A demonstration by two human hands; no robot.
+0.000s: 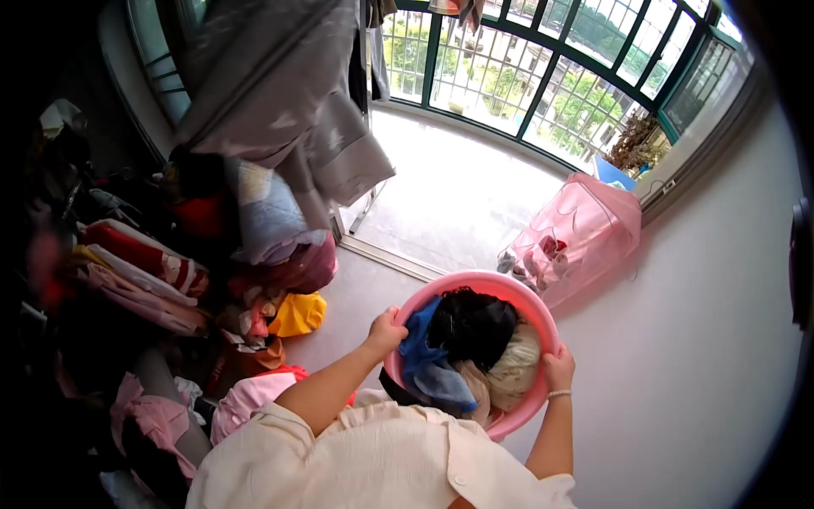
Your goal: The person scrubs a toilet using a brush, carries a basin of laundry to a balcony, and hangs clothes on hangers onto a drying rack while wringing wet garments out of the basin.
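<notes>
A round pink basin [543,316] is held in front of my body, gripped at its rim from both sides. My left hand [387,332] is closed on the left rim, thumb over the edge. On the right rim, my right hand [559,370] is closed too, a bracelet at its wrist. Clothes fill the basin: a black bundle [473,327] on top, a blue garment [424,360] at the left, a whitish patterned piece [515,365] at the right and a beige cloth [475,386] below. The fingers under the rim are hidden.
Heaped clothes [144,288] and a yellow cloth [298,315] lie on the left. Grey fabric [297,119] hangs above them. A translucent pink mesh hamper [593,225] with clothes stands by the doorway track [394,259]. A white wall [678,339] is at the right, barred windows [509,72] beyond.
</notes>
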